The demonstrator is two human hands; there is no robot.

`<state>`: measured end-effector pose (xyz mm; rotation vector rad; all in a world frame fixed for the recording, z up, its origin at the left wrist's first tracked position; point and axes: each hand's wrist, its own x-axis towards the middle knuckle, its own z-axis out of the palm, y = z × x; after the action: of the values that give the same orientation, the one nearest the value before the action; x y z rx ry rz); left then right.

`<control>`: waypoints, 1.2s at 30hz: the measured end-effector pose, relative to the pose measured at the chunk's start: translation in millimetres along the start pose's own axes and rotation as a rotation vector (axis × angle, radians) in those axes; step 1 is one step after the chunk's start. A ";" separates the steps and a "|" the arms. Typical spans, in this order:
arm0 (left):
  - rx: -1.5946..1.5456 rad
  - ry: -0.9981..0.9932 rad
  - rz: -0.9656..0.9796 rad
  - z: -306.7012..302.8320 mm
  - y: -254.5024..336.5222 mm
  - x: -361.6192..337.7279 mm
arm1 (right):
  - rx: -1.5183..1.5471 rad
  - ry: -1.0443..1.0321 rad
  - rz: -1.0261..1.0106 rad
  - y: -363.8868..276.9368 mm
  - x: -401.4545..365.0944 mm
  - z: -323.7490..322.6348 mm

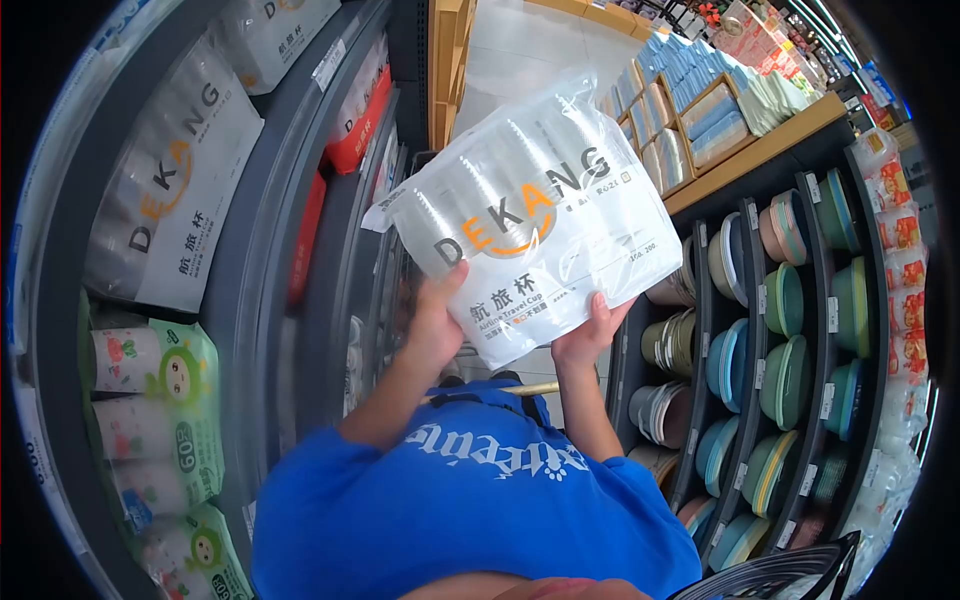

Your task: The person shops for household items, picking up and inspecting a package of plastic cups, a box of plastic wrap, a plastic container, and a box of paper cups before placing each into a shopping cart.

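Note:
A clear and white plastic pack of cups [530,225], printed "DEKANG" and "Airline Travel Cup", is held up in front of the body, tilted. My left hand [437,315] grips its lower left edge, with the thumb on the front face. At the bottom right edge my right hand [592,335] holds the same pack, thumb on the front and the other fingers mostly hidden behind it. The pack's far side is out of sight.
Shelves on the left carry similar DEKANG packs [185,190] and green-trimmed cup packs [165,420]. A dark rack on the right holds stacked plastic basins [785,380]. Beyond it, folded towels [690,90] lie in a wooden display. Tiled floor [520,50] shows ahead.

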<state>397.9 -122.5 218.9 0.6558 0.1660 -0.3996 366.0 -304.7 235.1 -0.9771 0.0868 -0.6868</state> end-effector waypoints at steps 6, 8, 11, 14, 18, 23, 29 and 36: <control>0.012 -0.026 0.155 -8.8 21.6 14.5 | -0.274 -0.192 0.193 15.8 -12.4 -50.6; 0.137 0.007 0.337 1.0 44.2 16.9 | -0.470 -0.281 0.536 22.0 -16.6 -89.5; 0.481 0.034 0.757 11.4 77.4 29.2 | -1.271 -0.831 0.379 30.1 -32.4 -137.1; 0.774 0.113 1.073 40.5 125.0 27.6 | -1.543 -1.158 0.551 49.0 -65.9 -204.2; 0.870 0.168 1.389 68.0 174.4 35.7 | -1.808 -1.217 0.710 65.8 -86.4 -229.9; 1.383 0.456 1.901 90.0 213.5 56.3 | -1.926 -1.185 0.606 70.4 -92.5 -229.6; 1.420 0.748 1.665 74.1 236.7 101.3 | -1.936 -1.197 0.632 68.9 -92.1 -229.0; 1.332 0.899 1.387 47.1 257.6 163.4 | -1.944 -1.199 0.654 69.1 -91.2 -225.7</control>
<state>654.0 -16.6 354.9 2.0146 0.2381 1.3058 246.1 -392.7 30.4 -2.8426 -0.0260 1.0177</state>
